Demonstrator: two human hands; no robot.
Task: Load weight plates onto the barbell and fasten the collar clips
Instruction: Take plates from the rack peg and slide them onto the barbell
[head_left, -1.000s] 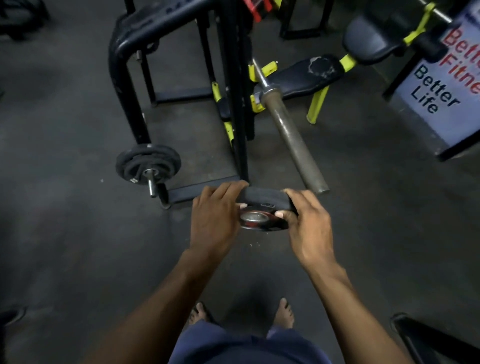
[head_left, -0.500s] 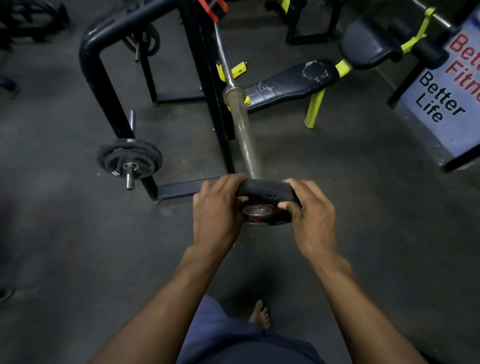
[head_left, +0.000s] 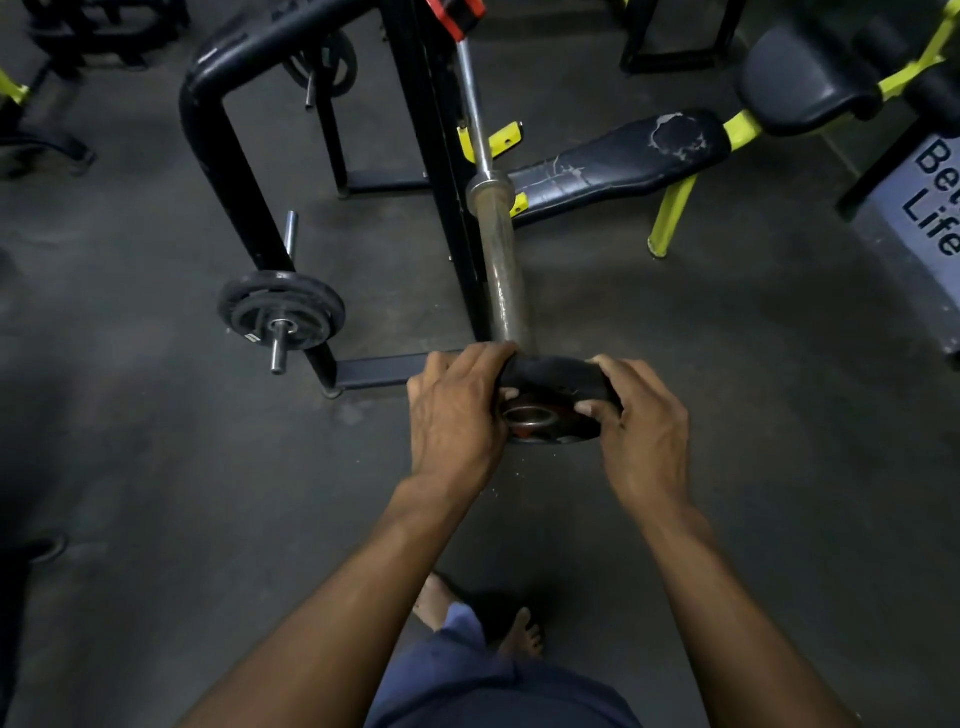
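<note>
Head view: left hand (head_left: 457, 415) and right hand (head_left: 641, 436) grip a small weight plate (head_left: 553, 402) by opposite edges, fingers curled tight round the rim, thumbs near its centre hole. Plate sits right at the near end of the barbell sleeve (head_left: 501, 270), w/ the sleeve tip hidden behind it; can't tell if it's threaded on yet. Sleeve beyond the plate is bare: no plates loaded, no collar clip on. Spare plate (head_left: 280, 309) hangs on a rack peg left of the sleeve. Nearly all of the task remains.
</note>
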